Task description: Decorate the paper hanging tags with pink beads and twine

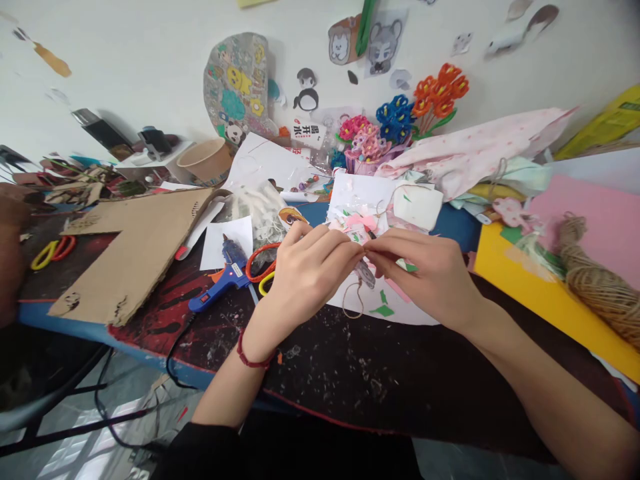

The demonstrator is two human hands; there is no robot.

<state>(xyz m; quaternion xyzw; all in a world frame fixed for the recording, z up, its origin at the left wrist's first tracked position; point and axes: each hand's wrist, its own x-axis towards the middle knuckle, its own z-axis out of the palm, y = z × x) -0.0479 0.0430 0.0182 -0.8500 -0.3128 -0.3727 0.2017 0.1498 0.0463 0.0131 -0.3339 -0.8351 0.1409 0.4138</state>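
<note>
My left hand and my right hand meet fingertip to fingertip over the table. Both are closed in a pinch; whatever lies between the fingertips is too small and hidden to name. Just below them a small grey piece shows, with a loop of brown twine hanging beneath it. Under my hands lies a white sheet with green paper scraps and pink scraps on it. Partly behind my left hand are scissors with red and yellow handles.
A blue glue gun lies left of my hands, its cord hanging over the table edge. Further left are cut cardboard and more scissors. At right sit a twine ball and yellow paper. Another person's arm shows far left.
</note>
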